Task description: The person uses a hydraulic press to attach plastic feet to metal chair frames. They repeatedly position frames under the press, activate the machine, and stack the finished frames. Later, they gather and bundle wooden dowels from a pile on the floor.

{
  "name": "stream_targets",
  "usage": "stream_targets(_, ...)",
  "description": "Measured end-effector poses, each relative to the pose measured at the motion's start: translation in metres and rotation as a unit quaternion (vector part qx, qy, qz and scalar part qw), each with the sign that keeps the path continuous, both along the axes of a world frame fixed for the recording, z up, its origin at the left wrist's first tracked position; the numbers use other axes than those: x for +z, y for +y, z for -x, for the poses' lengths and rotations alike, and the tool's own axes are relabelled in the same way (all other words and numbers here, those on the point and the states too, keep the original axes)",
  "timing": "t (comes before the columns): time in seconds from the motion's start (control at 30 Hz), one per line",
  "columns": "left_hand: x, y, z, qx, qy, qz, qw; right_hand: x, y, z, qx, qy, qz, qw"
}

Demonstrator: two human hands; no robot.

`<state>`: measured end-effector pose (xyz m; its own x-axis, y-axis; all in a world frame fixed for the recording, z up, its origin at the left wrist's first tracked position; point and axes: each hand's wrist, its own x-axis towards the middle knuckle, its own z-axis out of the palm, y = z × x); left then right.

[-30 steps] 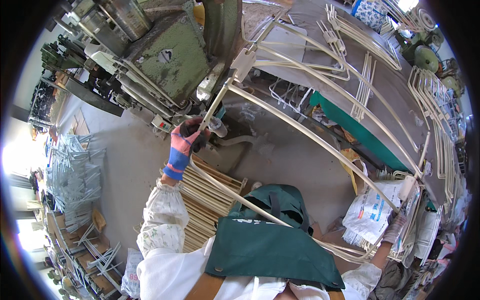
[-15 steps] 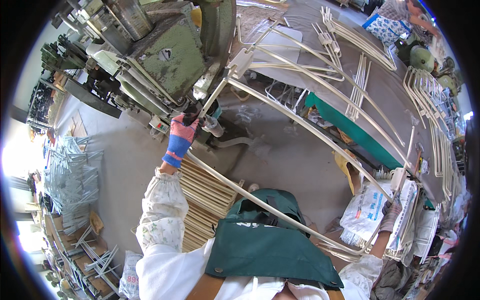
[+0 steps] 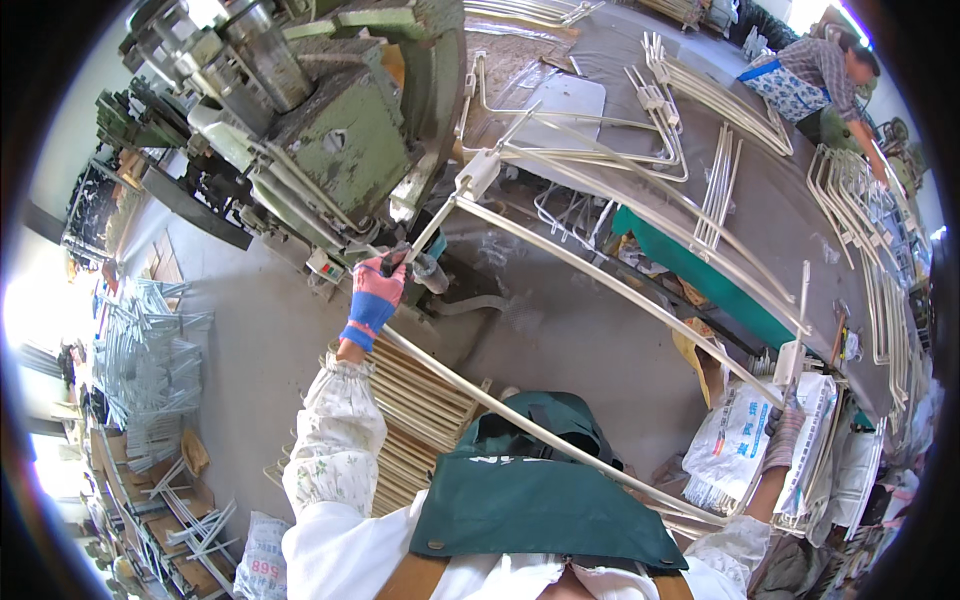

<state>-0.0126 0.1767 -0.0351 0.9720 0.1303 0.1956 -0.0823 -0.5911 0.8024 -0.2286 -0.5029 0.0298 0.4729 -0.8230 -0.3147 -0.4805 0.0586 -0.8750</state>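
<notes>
Between my hands I hold a large cream metal tube frame [image 3: 610, 270] with bent legs and a flat bracket at its far left corner. My left hand [image 3: 376, 290], in a pink and blue glove, is closed round the tube at the left, beside the green machine [image 3: 345, 150]. At the right, my right hand [image 3: 787, 437], in a striped grey-brown glove, grips the opposite side just below another flat bracket [image 3: 789, 362]. One long tube crosses low in front of my green apron [image 3: 550, 505].
Ahead, a grey-covered table [image 3: 760, 210] bears several bent tube frames. More cream tube frames [image 3: 410, 430] are stacked on the floor by my left forearm. Pale metal parts [image 3: 150, 360] are piled farther left. White sacks [image 3: 730, 430] lie at right. Another person [image 3: 820, 75] works at far right.
The frame's far left corner has dropped a little and come nearer. Both hands keep their grip, sitting slightly lower in the view. The other person's arm now reaches toward the stacked frames.
</notes>
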Motion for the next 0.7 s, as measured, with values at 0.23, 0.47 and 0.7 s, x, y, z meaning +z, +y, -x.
stream_targets(0.23,0.051,-0.043,0.020,0.021,-0.053,-0.064,0.996,-0.031,-0.051,-0.047,0.400,0.405,0.364,0.737)
stream_targets(0.47,0.035,-0.037,0.034,0.103,-0.015,-0.208,0.973,-0.038,-0.032,-0.320,0.447,0.099,0.653,0.603)
stream_targets(0.7,0.031,-0.056,0.088,0.163,-0.144,-0.272,0.937,-0.180,-0.021,-0.451,0.676,0.266,0.641,0.249)
